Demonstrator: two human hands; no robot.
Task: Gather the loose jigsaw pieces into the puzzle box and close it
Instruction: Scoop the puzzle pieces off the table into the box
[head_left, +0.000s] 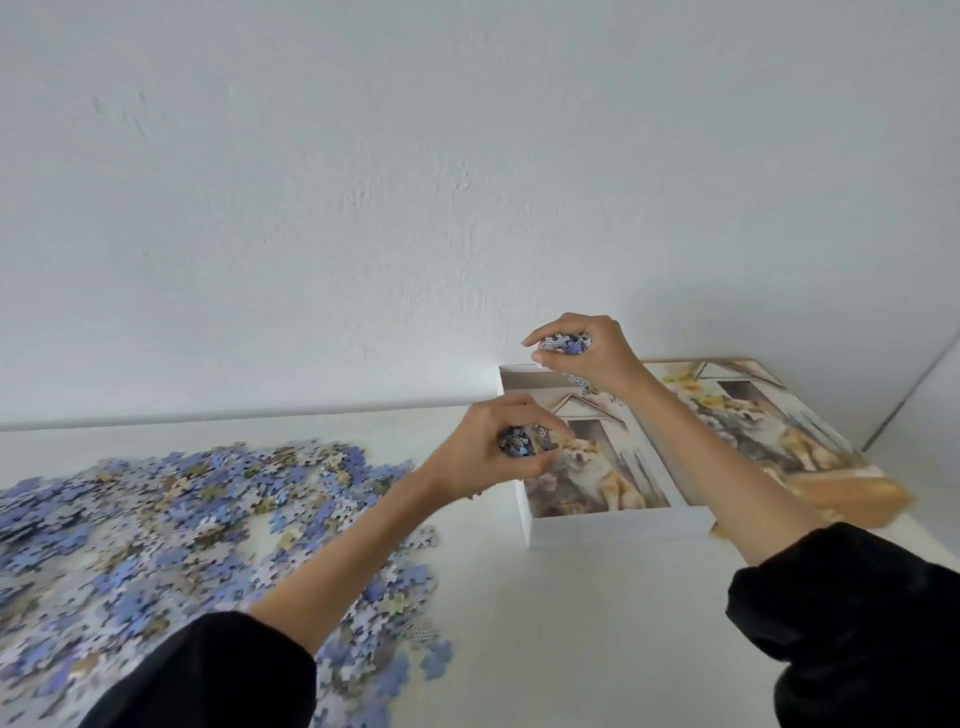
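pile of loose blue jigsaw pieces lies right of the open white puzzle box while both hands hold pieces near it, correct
Not quite: the head view shows the pile of loose blue jigsaw pieces to the left of the open white puzzle box. The left hand and right hand do hold pieces near it.

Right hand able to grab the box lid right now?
Probably not yet. The lid lies uncovered beside the open box, partly under that forearm, but the right hand is gripping a handful of jigsaw pieces; it would need to drop them first.
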